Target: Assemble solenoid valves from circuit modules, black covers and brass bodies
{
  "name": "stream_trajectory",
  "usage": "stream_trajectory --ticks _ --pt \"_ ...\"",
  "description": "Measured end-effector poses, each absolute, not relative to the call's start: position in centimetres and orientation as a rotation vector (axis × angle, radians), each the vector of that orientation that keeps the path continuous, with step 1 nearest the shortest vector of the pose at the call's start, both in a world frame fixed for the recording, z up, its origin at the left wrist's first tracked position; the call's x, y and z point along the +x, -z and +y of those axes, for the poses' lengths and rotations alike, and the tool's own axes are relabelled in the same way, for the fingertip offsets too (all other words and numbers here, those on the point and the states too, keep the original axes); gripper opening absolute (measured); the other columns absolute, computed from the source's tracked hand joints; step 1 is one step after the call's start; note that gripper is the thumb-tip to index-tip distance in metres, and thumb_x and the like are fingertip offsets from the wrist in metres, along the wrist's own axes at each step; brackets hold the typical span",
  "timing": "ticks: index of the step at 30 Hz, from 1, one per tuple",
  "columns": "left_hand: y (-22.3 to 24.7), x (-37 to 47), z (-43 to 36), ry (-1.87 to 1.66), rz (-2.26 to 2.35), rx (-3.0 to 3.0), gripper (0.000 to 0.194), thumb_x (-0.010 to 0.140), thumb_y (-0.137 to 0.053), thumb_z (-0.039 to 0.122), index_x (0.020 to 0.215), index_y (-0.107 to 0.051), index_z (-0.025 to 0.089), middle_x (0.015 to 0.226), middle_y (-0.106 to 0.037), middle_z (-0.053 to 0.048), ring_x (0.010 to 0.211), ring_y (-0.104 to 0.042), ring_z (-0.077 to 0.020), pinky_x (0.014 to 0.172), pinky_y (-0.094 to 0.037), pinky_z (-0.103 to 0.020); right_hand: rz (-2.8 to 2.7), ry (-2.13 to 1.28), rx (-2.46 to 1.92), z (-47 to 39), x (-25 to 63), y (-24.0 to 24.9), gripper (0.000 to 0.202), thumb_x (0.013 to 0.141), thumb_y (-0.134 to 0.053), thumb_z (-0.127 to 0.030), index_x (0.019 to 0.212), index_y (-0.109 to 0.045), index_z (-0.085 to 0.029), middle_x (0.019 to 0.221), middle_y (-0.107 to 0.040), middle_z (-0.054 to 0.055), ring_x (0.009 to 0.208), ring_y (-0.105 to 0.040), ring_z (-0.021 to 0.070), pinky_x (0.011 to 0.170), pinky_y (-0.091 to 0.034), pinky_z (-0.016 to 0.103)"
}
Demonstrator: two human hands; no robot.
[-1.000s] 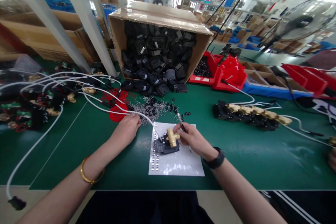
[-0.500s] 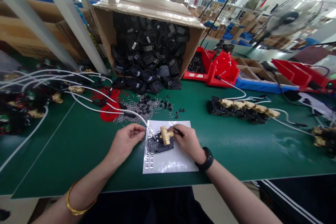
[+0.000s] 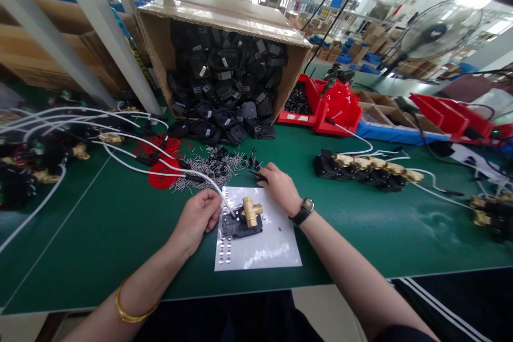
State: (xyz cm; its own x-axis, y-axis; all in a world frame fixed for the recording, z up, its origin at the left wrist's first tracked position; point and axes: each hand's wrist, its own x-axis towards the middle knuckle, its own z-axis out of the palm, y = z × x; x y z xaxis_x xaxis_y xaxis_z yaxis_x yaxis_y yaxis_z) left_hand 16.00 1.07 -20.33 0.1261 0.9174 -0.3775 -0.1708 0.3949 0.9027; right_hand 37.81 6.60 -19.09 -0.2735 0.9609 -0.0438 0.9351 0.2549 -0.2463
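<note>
A black housing with a brass tee fitting on top and a white cable running from it lies on a white sheet. Rows of small shiny discs line the sheet's left side. Beside the sheet's left edge, my left hand has thumb and fingers pinched together near the housing; anything between them is hidden. My right hand grips dark tweezers, their tips pointing left at the edge of a pile of small metal pins and black pieces.
A cardboard box on its side spills black housings. Red bins stand to its right. A row of brass-topped assemblies lies at right. Red rings and several cabled assemblies lie at left.
My right hand has moved with the tweezers from beside the brass fitting up to the small-parts pile. My left hand stays pinched by the sheet's edge.
</note>
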Motion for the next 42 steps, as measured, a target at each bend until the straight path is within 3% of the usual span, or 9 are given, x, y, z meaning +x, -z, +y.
stream_trajectory --ticks 2,4,7,11,23,31,37,42 --pt "20.2 15.8 0.8 -0.89 1.213 0.856 0.03 0.074 -0.061 0.044 0.073 -0.05 0.016 0.045 -0.042 0.008 0.034 -0.031 -0.0045 0.035 -0.018 -0.016 -2.49 -0.289 -1.865 7.2 37.0 19.2 0.007 0.088 -0.055 -0.02 0.093 -0.059 -0.019 0.102 -0.058 0.005 0.077 -0.064 0.0171 0.062 -0.045 0.023" --pt "20.1 15.6 0.7 -0.889 1.233 0.885 0.027 0.074 -0.06 0.041 0.075 -0.052 0.015 0.049 -0.048 0.006 0.038 -0.038 -0.0065 0.038 -0.026 -0.017 -2.562 -0.23 -1.911 7.2 36.3 19.2 0.01 0.092 -0.047 -0.019 0.096 -0.056 -0.016 0.104 -0.056 0.009 0.076 -0.064 0.0181 0.06 -0.045 0.024" --pt "20.3 15.6 0.6 -0.941 1.251 0.96 0.021 0.072 -0.061 0.033 0.078 -0.056 0.014 0.064 -0.06 -0.001 0.055 -0.053 -0.0113 0.052 -0.041 -0.022 -2.656 -0.153 -1.943 6.9 35.9 19.1 0.018 0.095 -0.035 -0.015 0.103 -0.051 -0.013 0.107 -0.054 0.014 0.077 -0.064 0.0207 0.06 -0.047 0.028" --pt "20.6 15.7 0.7 -0.963 1.285 1.108 0.019 0.072 -0.063 0.031 0.081 -0.061 0.014 0.078 -0.064 -0.004 0.073 -0.058 -0.015 0.07 -0.045 -0.026 -2.764 -0.1 -1.907 6.9 35.8 18.3 0.02 0.095 -0.032 -0.012 0.105 -0.049 -0.014 0.106 -0.055 0.013 0.08 -0.065 0.0224 0.063 -0.05 0.03" --pt "21.1 15.1 1.5 -0.787 1.177 1.368 0.01 0.072 -0.062 0.026 0.073 -0.066 0.017 0.069 -0.065 -0.002 0.065 -0.059 -0.0177 0.064 -0.047 -0.027 -2.751 -0.12 -1.904 6.4 35.6 17.4 0.026 0.089 -0.032 0.0 0.101 -0.051 -0.013 0.097 -0.058 0.013 0.078 -0.064 0.0228 0.065 -0.049 0.031" --pt "20.9 14.7 1.3 -0.864 1.188 1.542 0.012 0.079 -0.056 0.026 0.079 -0.065 0.018 0.079 -0.064 -0.004 0.076 -0.059 -0.0191 0.072 -0.045 -0.029 -2.483 -0.3 -1.907 7.9 37.9 17.9 0.011 0.091 -0.046 -0.015 0.1 -0.053 -0.016 0.094 -0.063 0.006 0.085 -0.062 0.0166 0.07 -0.044 0.023" --pt "20.9 14.9 1.7 -0.773 1.136 1.769 0.012 0.081 -0.053 0.02 0.077 -0.065 0.019 0.083 -0.064 -0.004 0.082 -0.058 -0.019 0.075 -0.044 -0.029 -2.332 -0.306 -2.018 7.7 38.4 18.5 0.016 0.087 -0.057 -0.033 0.081 -0.059 -0.018 0.085 -0.062 0.004 0.076 -0.061 0.0169 0.061 -0.041 0.024" --pt "20.9 15.1 1.5 -0.84 1.133 1.819 0.011 0.082 -0.052 0.018 0.077 -0.062 0.018 0.08 -0.063 -0.003 0.077 -0.058 -0.0178 0.071 -0.045 -0.028 -2.303 -0.25 -2.082 7.7 36.9 19.6 0.006 0.084 -0.058 -0.021 0.079 -0.059 -0.017 0.088 -0.06 0.006 0.073 -0.061 0.0192 0.054 -0.035 0.025"
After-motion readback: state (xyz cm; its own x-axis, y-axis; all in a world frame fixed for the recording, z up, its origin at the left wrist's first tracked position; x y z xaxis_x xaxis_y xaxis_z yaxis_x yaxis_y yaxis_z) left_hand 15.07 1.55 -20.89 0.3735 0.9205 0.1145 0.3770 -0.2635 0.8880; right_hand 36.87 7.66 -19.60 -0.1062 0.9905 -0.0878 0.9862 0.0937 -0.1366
